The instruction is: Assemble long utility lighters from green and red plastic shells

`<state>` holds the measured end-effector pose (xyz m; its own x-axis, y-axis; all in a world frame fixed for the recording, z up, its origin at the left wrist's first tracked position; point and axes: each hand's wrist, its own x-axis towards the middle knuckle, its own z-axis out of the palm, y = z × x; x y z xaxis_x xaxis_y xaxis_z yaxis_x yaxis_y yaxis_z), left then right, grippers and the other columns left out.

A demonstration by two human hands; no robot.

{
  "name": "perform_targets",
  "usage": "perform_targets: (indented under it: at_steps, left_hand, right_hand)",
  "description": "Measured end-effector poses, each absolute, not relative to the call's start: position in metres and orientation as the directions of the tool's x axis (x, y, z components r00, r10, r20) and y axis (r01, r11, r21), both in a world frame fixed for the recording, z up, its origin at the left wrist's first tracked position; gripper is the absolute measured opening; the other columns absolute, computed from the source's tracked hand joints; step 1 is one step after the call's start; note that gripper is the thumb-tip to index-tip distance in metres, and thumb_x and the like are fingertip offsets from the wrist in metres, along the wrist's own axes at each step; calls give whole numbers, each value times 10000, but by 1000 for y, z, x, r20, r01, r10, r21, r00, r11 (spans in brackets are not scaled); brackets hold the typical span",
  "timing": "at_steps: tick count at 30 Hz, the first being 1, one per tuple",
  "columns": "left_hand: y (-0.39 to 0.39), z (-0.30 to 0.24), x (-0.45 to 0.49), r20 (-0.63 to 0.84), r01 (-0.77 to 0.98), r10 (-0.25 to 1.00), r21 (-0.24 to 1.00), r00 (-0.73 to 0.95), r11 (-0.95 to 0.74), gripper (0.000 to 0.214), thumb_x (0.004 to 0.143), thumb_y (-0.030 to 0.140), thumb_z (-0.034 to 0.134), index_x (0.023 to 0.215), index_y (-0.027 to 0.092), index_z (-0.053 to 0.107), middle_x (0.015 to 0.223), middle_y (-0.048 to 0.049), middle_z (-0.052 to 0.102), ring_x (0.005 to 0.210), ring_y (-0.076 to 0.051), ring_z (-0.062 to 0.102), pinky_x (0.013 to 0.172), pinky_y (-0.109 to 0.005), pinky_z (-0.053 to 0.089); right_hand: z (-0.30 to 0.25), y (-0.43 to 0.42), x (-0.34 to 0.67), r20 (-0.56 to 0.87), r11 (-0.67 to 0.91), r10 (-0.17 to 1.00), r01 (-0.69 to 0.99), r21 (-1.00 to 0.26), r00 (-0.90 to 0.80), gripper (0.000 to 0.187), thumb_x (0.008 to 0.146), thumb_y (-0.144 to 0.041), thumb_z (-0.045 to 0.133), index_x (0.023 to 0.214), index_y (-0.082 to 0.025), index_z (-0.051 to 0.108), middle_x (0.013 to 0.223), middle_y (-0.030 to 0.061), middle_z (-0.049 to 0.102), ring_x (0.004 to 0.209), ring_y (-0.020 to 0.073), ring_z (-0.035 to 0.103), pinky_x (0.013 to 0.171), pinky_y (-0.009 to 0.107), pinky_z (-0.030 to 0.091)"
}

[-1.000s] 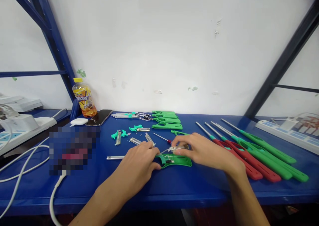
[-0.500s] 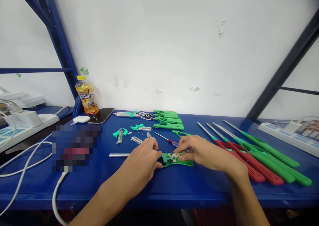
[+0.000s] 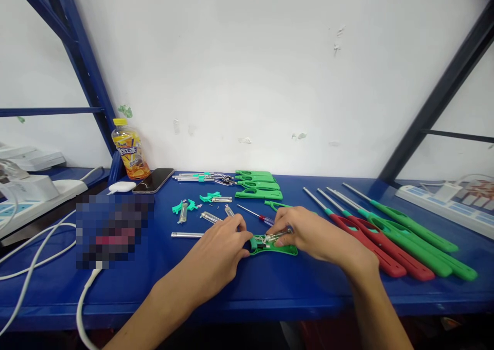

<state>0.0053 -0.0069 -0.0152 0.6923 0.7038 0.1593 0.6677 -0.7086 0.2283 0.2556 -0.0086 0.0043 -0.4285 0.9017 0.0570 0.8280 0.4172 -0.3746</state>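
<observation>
Left hand [image 3: 227, 241]: thumb and fingertips closed on the front end of an open green handle shell [image 3: 288, 250], steadying it on the blue table [image 3: 293, 288]; a metal tube [image 3: 187, 234] extends leftward from beneath this hand. Right hand [image 3: 309, 231]: pinching a clear cylinder [image 3: 278, 234] just over the shell's hollow. Shell lies mid-table, open side up, with a teal piece [image 3: 253, 243] and thin wiring inside.

Progress, as judged: this unit is part-way, its tube and teal piece in place, the cylinder apparently not settled; whether it touches the shell floor cannot be told. Its cover is not on; a loose green half [image 3: 276, 205] lies behind the right hand, near a screwdriver [image 3: 266, 220]. Beyond, loose clear cylinders [image 3: 183, 214], teal clips [image 3: 210, 197], a row of green shells [image 3: 258, 186] and bundled tubes [image 3: 196, 178] remain separate. At right, red lighters [image 3: 380, 247] and green lighters [image 3: 415, 247] appear whole.
</observation>
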Motion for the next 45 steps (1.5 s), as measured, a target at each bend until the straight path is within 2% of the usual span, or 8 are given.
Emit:
perform_targets:
  at_steps: [5,10,14,18,27,30,36,45]
  left_hand:
    - [-5,-11,6,126,661,702,256,701,-705,238,1002,124,647,1215,183,735,1213,-88,628,1118,-275,633,961,-436,525]
    - [-2,-8,3,129,643,698,303,704,-704,191,1002,138,652,1154,206,745,1175,-61,635,1119,-269,631,940,-419,522]
    - [-3,-9,3,134,653,705,292,696,-699,227,1000,150,657,1208,211,726,1200,-69,637,1132,-281,627,968,-448,518]
    - [-5,-10,6,117,671,710,252,695,-698,253,1002,123,631,1237,187,699,1243,-94,636,1162,-300,613,995,-482,520]
    - [-8,-7,6,118,663,701,246,704,-707,278,1007,111,617,1263,210,659,1251,-79,642,1174,-292,608,1010,-478,513]
    - [-9,-3,7,95,658,695,252,713,-709,353,1005,91,607,1327,233,628,1236,-71,634,1155,-281,603,989,-460,515]
    - [-7,-9,8,111,623,644,179,757,-762,458,996,36,541,1370,290,617,1183,-68,582,1077,-271,575,936,-454,503]
    - [-4,-15,7,117,611,631,168,766,-773,504,972,0,520,1332,327,653,1143,-62,562,1023,-255,555,883,-415,470]
  right_hand:
    - [3,-10,254,21,382,915,849,-364,-403,292,896,-116,715,1071,-308,848,1021,35,746,961,214,682,820,289,466]
    - [5,-12,252,22,384,915,854,-352,-402,268,893,-124,728,1062,-300,838,1030,26,724,961,208,663,824,291,450]
    - [7,-16,252,12,388,910,842,-375,-414,223,935,-198,717,1091,-310,829,1060,31,718,978,223,660,846,307,454]
    - [5,-23,253,-8,361,919,851,-381,-393,283,966,-140,637,1142,-286,805,1105,48,722,1033,238,662,890,325,453]
    - [2,-31,236,12,274,960,925,-262,-281,274,963,-65,586,1060,-235,778,1103,71,728,1090,283,656,963,418,430]
    - [5,-33,234,-2,270,960,930,-248,-279,291,958,-52,584,1062,-238,783,1080,68,720,1043,270,663,897,392,438]
    - [2,-32,236,17,277,959,929,-247,-282,274,975,-83,569,1065,-229,783,1037,68,738,969,258,674,791,349,415]
    - [10,-27,236,-28,316,943,919,-235,-331,268,987,-131,567,969,-260,801,852,20,726,810,210,630,668,328,332]
